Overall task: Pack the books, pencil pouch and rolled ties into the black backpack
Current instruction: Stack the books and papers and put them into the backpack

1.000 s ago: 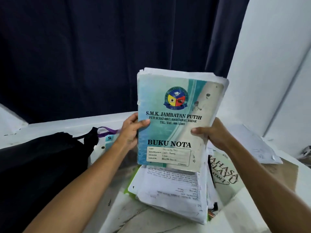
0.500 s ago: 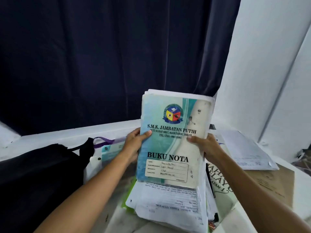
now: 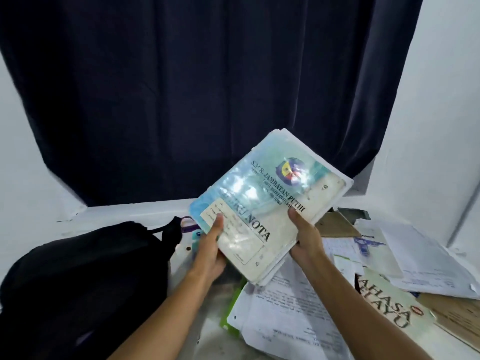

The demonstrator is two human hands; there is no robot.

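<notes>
The notebook stack [image 3: 270,203] is gripped by both the left hand [image 3: 210,252] and right hand [image 3: 305,236], long axis tilted up-right; the black backpack [image 3: 85,276] lies lower left, nearer the left hand.

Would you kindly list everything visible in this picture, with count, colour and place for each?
BUKU NOTA notebook stack: one stack, teal and cream cover, white pages behind, held tilted above the table.
Black backpack: one, black, on the table at left.
Purple loop: one, purple, just right of the backpack, partly hidden.
Loose papers: several, white, on the table under the held stack.
Bahasa Melayu book: one, pale green, at right among papers.
Green item: one, green, under the papers, only its edge shows.
Curtain: one, dark navy, behind the table.
Table: one, white.
Left hand: grips the stack's lower left edge.
Right hand: grips the stack's lower right edge.
</notes>
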